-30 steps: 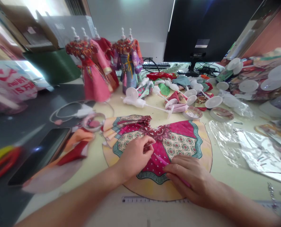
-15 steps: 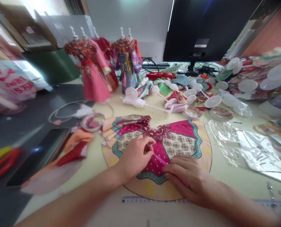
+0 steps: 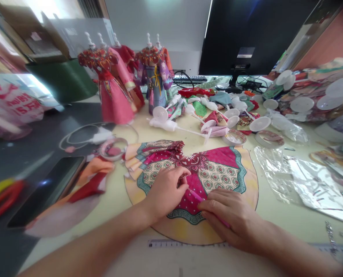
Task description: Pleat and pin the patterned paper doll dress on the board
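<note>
A round patterned cloth point(image 3: 222, 175) with magenta panels, teal borders and a cream edge lies on the table, its left part folded into pleats. Over its middle, my left hand point(image 3: 170, 188) has thumb and fingers bent together; whatever is between them is too small to tell. My right hand point(image 3: 232, 215) is closed around a slim pink tool point(image 3: 196, 195) resting low over the lower magenta panel. The tool's tip points up and left, close to my left fingertips. A ruler point(image 3: 165, 244) lies partly under the cloth's lower edge.
Dressed doll forms point(image 3: 116, 96) stand behind at the left. White stands and cloth pieces point(image 3: 200, 109) are heaped behind the cloth. A phone point(image 3: 49, 190) and red-yellow scissors point(image 3: 5, 196) lie left; tape rolls point(image 3: 269, 138), plastic bags point(image 3: 278, 181) and a chain point(image 3: 330, 234) are right.
</note>
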